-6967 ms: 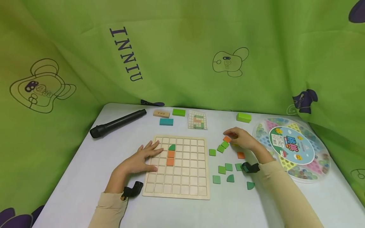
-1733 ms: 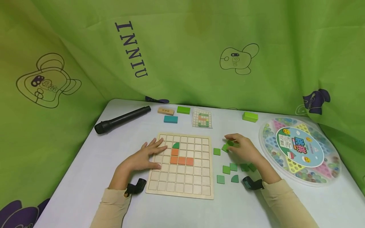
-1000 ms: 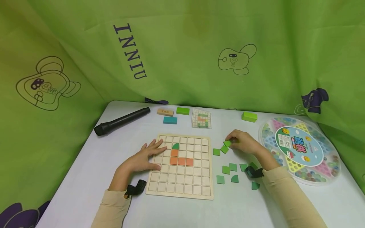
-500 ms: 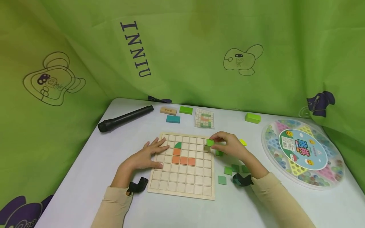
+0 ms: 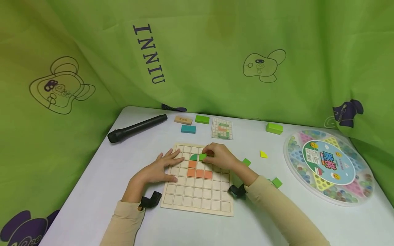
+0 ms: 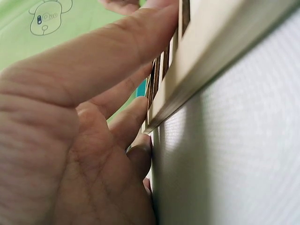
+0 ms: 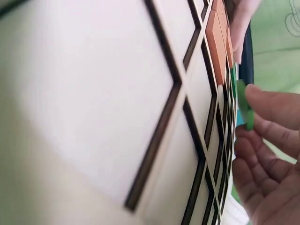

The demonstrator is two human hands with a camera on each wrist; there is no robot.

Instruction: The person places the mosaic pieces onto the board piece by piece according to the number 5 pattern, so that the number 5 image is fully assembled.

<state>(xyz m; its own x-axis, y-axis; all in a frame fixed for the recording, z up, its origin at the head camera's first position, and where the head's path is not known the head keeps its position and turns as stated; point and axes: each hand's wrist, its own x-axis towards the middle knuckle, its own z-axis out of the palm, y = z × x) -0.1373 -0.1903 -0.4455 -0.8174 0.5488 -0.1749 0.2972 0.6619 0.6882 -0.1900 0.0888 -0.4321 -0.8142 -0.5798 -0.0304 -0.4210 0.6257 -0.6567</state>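
Now, at the far left of the desk (image 5: 92, 191) lies a black tube (image 5: 136, 128). The left hand (image 5: 154, 171) rests flat on the left edge of the wooden board (image 5: 197, 201), its fingers (image 6: 103, 56) straight and a little spread, holding nothing. On the board sit a dark green quarter piece (image 5: 193, 157) and, below it, orange tiles (image 5: 199, 173) in an L shape. Just right of the quarter piece, the right hand (image 5: 219, 158) pinches a light green tile (image 5: 202, 156) between thumb and fingers (image 7: 272, 103), low over the grid; I cannot tell if the tile touches the board. Behind the board lie a tan block (image 5: 183, 120), a teal block (image 5: 188, 128), a green block (image 5: 201, 119) and a pattern card (image 5: 222, 128). Right of the board are loose green tiles (image 5: 246, 162), a yellow piece (image 5: 263, 154), another green block (image 5: 274, 128), and a round marble game (image 5: 329, 165) near the right edge.
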